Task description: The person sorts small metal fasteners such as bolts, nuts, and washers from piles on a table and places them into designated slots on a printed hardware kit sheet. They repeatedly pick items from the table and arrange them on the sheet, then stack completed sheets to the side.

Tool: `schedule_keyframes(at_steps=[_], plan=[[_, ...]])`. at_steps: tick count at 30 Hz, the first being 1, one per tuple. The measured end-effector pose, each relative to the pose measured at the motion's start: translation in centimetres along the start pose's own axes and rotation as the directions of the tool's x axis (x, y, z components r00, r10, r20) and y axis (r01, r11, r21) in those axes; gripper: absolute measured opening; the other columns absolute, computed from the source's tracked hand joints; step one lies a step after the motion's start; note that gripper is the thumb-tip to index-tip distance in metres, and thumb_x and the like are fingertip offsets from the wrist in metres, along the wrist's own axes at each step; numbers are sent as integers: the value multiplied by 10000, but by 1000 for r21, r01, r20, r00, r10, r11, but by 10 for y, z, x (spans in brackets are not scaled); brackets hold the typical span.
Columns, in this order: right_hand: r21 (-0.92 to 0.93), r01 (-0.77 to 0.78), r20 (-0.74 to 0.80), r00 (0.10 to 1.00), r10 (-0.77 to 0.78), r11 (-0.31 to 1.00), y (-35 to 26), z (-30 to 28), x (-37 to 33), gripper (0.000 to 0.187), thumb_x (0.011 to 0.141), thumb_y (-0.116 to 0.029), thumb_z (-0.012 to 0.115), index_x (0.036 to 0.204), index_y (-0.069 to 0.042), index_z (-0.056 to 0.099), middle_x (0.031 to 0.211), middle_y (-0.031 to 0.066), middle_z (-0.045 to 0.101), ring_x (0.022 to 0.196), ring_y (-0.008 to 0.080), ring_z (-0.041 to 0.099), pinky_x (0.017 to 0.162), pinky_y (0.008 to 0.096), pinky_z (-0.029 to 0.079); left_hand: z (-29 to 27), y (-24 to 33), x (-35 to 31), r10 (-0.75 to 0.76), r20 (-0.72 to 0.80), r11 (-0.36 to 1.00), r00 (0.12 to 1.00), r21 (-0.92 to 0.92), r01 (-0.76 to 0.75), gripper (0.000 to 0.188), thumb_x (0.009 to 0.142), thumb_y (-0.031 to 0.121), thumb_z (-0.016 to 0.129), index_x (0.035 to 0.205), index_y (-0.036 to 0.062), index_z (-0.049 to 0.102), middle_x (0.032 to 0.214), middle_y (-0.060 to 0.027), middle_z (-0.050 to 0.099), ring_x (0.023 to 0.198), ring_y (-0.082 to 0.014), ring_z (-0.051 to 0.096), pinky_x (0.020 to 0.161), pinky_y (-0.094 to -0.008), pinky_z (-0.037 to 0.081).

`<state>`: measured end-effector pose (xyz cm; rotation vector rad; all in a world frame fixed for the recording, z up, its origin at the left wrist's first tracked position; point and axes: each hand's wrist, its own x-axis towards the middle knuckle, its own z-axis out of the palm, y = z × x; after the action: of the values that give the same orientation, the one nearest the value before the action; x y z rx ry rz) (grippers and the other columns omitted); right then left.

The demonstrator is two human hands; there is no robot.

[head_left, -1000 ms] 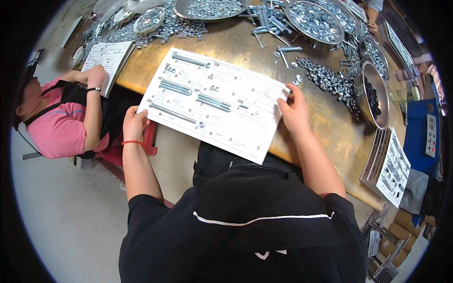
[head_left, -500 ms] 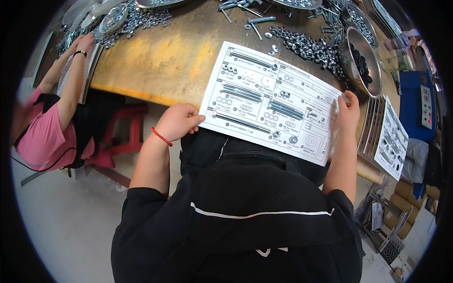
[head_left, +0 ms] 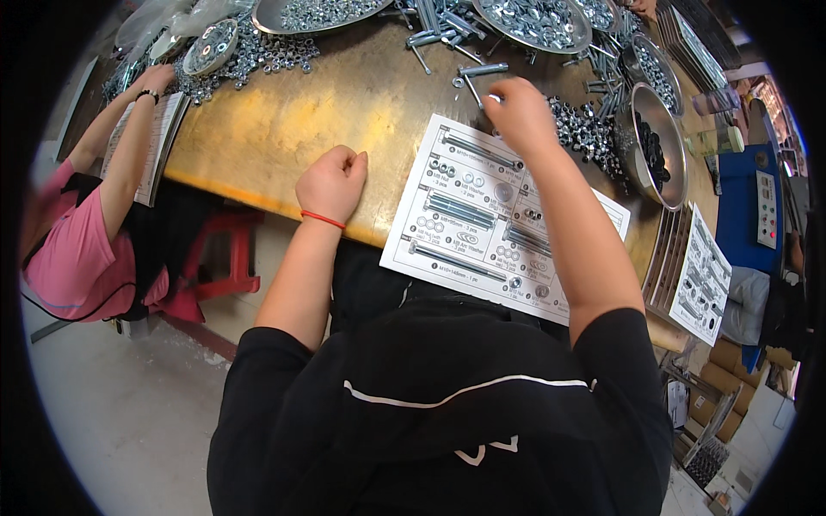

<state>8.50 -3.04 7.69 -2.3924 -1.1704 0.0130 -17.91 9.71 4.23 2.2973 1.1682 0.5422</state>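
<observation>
Since the earlier frame we have let go of the parts sheet [head_left: 490,228]; it lies on the bench [head_left: 275,129] under our right forearm. Our right hand [head_left: 520,112] has reached beyond it, its grip pinching a bolt [head_left: 476,89]. Our left hand [head_left: 333,181] rests fisted beside the sheet.

A yellow wooden worktable [head_left: 258,129] stands over grey floor [head_left: 112,404], red stool [head_left: 219,258] beneath.

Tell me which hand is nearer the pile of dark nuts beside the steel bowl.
Right. The right hand reaches up beside the pile of dark nuts, just to its left. The left hand rests fisted on the table's near edge, well away.
</observation>
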Motion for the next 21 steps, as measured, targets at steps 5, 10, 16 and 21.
schedule_keyframes(at_steps=[5,10,16,21], plan=[[-151,-134,189,968,162,979,-3,41,57,227,824,-227,642,929,-40,718,960,170,696,918,354,662,818,425,535,4,-4,3,48,-29,997,998,-63,-50,221,845,285,686,757,82,669,614,-66,599,544,-211,566,529,-328,440],[212,-75,-82,992,94,974,25,21,30,191,817,-202,677,870,-20,695,849,185,690,804,327,666,736,386,526,8,-7,2,8,4,996,1000,-88,-8,227,839,309,663,750,101,663,650,-61,629,593,-251,603,559,-354,466],[725,-84,-198,925,323,684,77,-79,-104,205,894,-98,648,1068,9,653,887,32,673,777,94,601,680,240,474,10,-20,1,1,17,991,1000,-133,1,274,857,351,657,769,91,663,664,-72,632,612,-234,611,585,-341,470],[838,-366,51,791,610,405,105,-119,-247,195,911,-78,616,1096,-18,635,838,-32,618,664,16,491,561,172,365,19,-21,6,25,13,999,1000,-47,-25,273,867,349,656,796,85,667,662,-54,630,595,-191,590,585,-326,464]])
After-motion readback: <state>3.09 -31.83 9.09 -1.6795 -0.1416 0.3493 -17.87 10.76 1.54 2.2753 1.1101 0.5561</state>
